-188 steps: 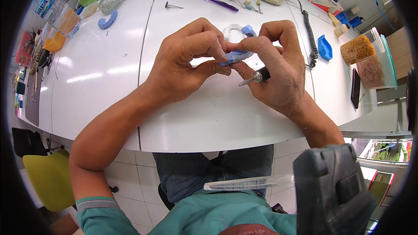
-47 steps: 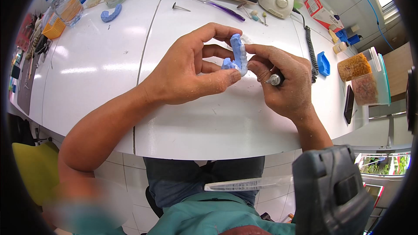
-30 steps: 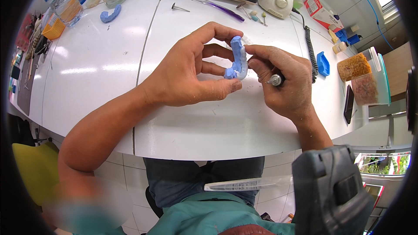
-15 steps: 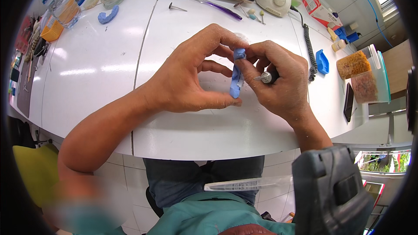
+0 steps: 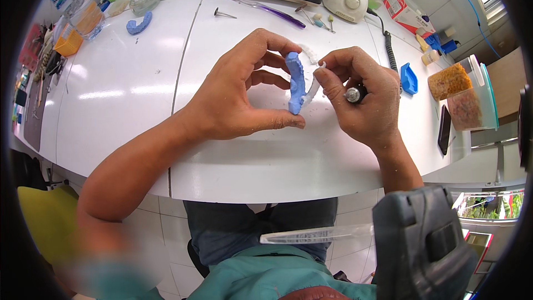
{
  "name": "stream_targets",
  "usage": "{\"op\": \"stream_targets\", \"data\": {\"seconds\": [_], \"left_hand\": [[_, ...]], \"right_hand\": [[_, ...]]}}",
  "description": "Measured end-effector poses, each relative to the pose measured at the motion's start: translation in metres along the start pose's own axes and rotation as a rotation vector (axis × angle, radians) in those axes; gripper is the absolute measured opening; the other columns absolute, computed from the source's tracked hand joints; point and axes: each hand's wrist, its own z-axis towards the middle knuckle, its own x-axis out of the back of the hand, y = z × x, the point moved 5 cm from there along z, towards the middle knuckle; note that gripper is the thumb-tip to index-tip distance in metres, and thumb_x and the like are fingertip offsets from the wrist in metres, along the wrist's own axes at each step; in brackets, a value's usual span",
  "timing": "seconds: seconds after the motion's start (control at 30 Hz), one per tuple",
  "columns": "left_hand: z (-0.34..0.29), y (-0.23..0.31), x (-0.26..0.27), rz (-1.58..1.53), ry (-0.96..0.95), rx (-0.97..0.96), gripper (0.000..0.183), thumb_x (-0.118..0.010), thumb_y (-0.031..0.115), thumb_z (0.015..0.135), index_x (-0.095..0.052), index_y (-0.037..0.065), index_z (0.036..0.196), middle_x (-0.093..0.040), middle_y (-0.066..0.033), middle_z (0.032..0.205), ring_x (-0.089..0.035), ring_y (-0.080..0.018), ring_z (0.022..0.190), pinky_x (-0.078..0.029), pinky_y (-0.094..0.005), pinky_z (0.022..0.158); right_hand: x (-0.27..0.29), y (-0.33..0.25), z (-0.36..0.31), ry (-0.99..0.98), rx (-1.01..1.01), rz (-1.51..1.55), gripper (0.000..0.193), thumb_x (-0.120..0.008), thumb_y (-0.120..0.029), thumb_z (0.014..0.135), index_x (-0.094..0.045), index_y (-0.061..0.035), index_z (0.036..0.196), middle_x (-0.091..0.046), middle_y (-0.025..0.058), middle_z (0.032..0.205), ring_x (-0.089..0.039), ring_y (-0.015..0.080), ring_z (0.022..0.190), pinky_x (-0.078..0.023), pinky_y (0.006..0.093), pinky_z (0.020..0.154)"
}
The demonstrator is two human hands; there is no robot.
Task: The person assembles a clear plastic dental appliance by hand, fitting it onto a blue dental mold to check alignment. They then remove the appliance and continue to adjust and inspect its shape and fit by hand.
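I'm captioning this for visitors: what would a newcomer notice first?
Probably the blue dental model in the left hand, mid-picture above the white table. Right of it, the right hand pinches a translucent dental tray and holds a handpiece. A second blue model lies upper left.

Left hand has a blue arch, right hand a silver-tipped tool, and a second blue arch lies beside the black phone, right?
No: the head view shows the second blue arch near the glass bottle, on the left. The left hand does hold a blue arch, and the right hand a silver-tipped tool.
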Motion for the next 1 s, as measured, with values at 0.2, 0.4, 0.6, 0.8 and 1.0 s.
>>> {"op": "stream_targets", "data": {"seconds": [0.2, 0.4, 0.6, 0.8, 1.0], "left_hand": [[0.005, 0.006, 0.010, 0.117, 0.036, -0.036, 0.099, -0.099, 0.011, 0.074, -0.042, 0.004, 0.155, -0.050, -0.0130, 0.145, -0.058, -0.0254, 0.133, -0.052, -0.0410, 0.112], [0.006, -0.003, 0.027, 0.273, 0.142, 0.117, 0.074, -0.085, 0.008, 0.084, -0.044, -0.003, 0.145, -0.052, -0.0185, 0.143, -0.055, -0.0305, 0.139, -0.044, -0.0448, 0.124], [0.006, -0.008, 0.042, 0.584, 0.137, 0.196, 0.072, -0.087, 0.018, 0.082, -0.050, 0.002, 0.142, -0.061, -0.0172, 0.135, -0.059, -0.0337, 0.135, -0.047, -0.0464, 0.118], [0.004, -0.011, 0.045, 0.798, 0.108, 0.300, 0.074, -0.089, 0.029, 0.081, -0.054, 0.006, 0.141, -0.062, -0.0169, 0.140, -0.059, -0.0388, 0.132, -0.042, -0.0495, 0.117], [0.004, 0.007, 0.040, 0.827, 0.172, -0.088, 0.066, -0.090, 0.027, 0.082, -0.061, 0.005, 0.136, -0.067, -0.0138, 0.134, -0.064, -0.0328, 0.126, -0.050, -0.0452, 0.108]], "right_hand": [[0.005, 0.010, -0.001, 0.059, -0.114, 0.071, 0.013, -0.080, -0.004, 0.093, -0.069, -0.0012, 0.099, -0.077, 0.0092, 0.082, -0.076, 0.0126, 0.071, -0.056, 0.0230, 0.060], [0.011, 0.023, -0.002, 0.176, -0.058, 0.165, 0.016, -0.080, -0.004, 0.092, -0.068, -0.0004, 0.102, -0.076, 0.0076, 0.082, -0.074, 0.0086, 0.069, -0.052, 0.0192, 0.056], [0.017, 0.017, -0.003, 0.186, -0.020, 0.193, 0.022, -0.081, -0.004, 0.089, -0.065, -0.0019, 0.105, -0.077, 0.0076, 0.084, -0.074, 0.0077, 0.070, -0.049, 0.0178, 0.053], [0.015, 0.017, -0.002, 0.178, 0.045, 0.213, 0.024, -0.081, -0.004, 0.089, -0.062, -0.0044, 0.104, -0.078, 0.0082, 0.084, -0.074, 0.0083, 0.070, -0.050, 0.0180, 0.052], [0.008, 0.014, -0.003, 0.130, 0.018, 0.228, 0.023, -0.082, -0.004, 0.089, -0.063, -0.0050, 0.101, -0.080, 0.0087, 0.087, -0.075, 0.0086, 0.071, -0.052, 0.0179, 0.054]]}}
